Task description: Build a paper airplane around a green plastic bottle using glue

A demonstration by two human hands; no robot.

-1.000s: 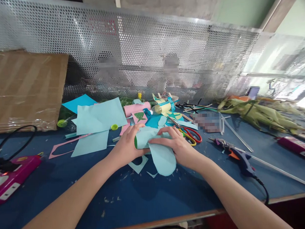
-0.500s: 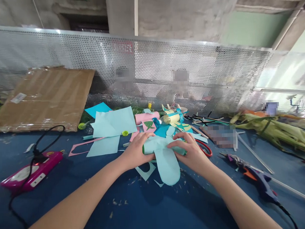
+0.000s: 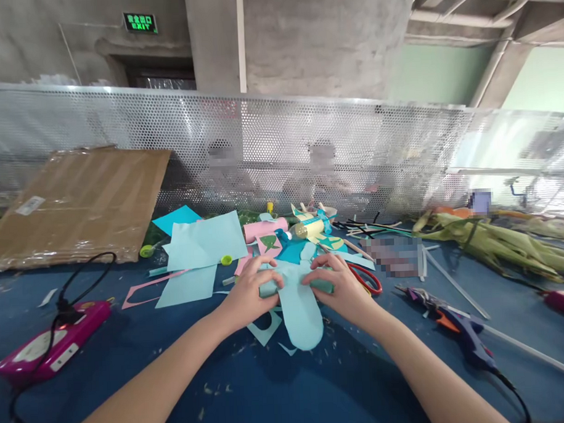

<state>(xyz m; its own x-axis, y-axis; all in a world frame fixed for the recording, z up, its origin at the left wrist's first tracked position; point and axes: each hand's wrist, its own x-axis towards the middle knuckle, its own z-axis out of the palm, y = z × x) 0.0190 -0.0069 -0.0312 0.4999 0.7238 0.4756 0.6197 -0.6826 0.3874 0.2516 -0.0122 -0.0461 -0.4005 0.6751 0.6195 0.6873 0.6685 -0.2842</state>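
My left hand (image 3: 252, 294) and my right hand (image 3: 339, 285) close around the two ends of what looks like a bottle wrapped in light-blue paper (image 3: 268, 287). A rounded strip of light-blue paper (image 3: 302, 322) lies over its middle and hangs toward me. The fingertips of both hands press beside the strip's upper part, one hand on each side. Some green shows at the wrapped thing's right end, but my fingers hide much of it. Below my left hand lies a light-blue paper offcut (image 3: 266, 329). Red-handled scissors (image 3: 370, 279) rest just beyond my right hand.
At right lies a glue gun (image 3: 462, 328) with its cord. A pink power strip (image 3: 55, 340) sits at left. Paper sheets (image 3: 204, 242), a pink-wrapped bottle (image 3: 264, 229) and a yellow-wrapped bottle (image 3: 310, 228) lie behind my hands. Cardboard (image 3: 87, 206) leans against the perforated metal screen (image 3: 279, 125).
My left fingers have moved from the wrapped thing's left end inward, to the strip's left side. My right hand keeps its hold. The camera view has tilted upward.
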